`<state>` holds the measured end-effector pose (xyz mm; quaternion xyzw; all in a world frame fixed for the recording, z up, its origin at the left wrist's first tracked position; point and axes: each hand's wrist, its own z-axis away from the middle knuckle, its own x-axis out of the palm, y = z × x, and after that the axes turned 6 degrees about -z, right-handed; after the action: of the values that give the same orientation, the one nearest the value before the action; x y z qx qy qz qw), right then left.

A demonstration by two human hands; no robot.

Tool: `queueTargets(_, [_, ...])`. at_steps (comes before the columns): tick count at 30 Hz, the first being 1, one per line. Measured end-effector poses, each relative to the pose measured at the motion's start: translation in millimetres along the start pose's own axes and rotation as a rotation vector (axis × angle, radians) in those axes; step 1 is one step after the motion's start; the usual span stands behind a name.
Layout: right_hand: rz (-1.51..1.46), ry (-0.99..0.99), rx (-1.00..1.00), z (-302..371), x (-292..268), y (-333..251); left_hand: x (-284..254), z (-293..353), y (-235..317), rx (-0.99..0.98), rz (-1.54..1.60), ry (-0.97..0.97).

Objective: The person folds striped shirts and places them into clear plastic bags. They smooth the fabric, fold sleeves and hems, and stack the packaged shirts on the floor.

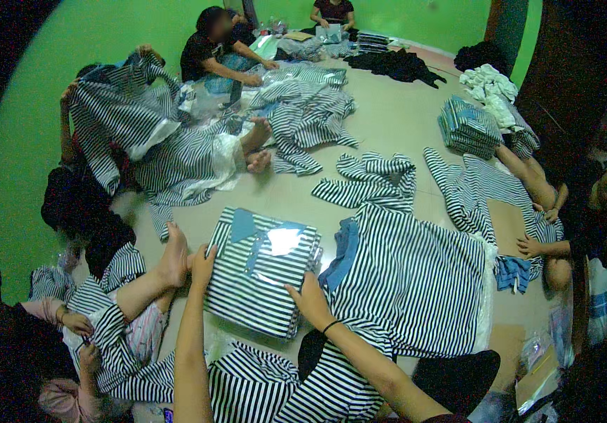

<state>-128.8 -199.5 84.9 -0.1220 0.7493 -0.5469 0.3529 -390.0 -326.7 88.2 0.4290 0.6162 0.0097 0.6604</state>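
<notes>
Between my two hands is a stack of folded striped shirts (250, 299) in clear plastic bags, with a glare spot and a blue patch on the top one. My left hand (202, 266) grips its left edge, fingers partly hidden. At its right edge, my right hand (309, 302) is closed on the stack, a dark band on the wrist. Just right of the stack, a black-and-white striped shirt (409, 282) lies spread out, with a blue collar (341, 252) toward the stack. More striped cloth (254, 377) lies below my hands.
Co-workers sit around the floor; one at left lifts a striped garment (127, 106), another at right presses on a cardboard sheet (506, 227). A bare foot (174, 254) is close to my left hand. Farther off are a bagged stack (469, 127) and black clothes (395, 67).
</notes>
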Motion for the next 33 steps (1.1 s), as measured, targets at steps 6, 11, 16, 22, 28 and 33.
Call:
queueTargets(6, [-0.114, -0.082, -0.047, -9.3, -11.2, -7.9, -4.1, 5.0, 5.2, 0.054, -0.447, 0.120])
queueTargets(11, [0.230, 0.053, -0.114, -8.0, -11.9, -18.6, 17.4, 33.0, 59.7, 0.317, -0.451, 0.175])
queueTargets(16, [0.420, -0.196, -0.344, -18.4, 14.5, -18.6, 35.8, 46.2, 81.8, 0.208, -0.465, -0.037])
queueTargets(22, [0.521, -0.167, -0.325, -19.7, 27.5, -1.4, 47.8, 45.7, 71.7, 0.218, -0.508, 0.037])
queueTargets(28, [0.478, -0.152, -0.316, -17.7, 37.4, 10.4, 57.6, 47.0, 66.0, 0.195, -0.495, 0.053])
queueTargets(33, [0.445, -0.152, -0.304, -16.3, 43.3, 21.6, 60.5, 45.4, 63.6, 0.165, -0.546, -0.015])
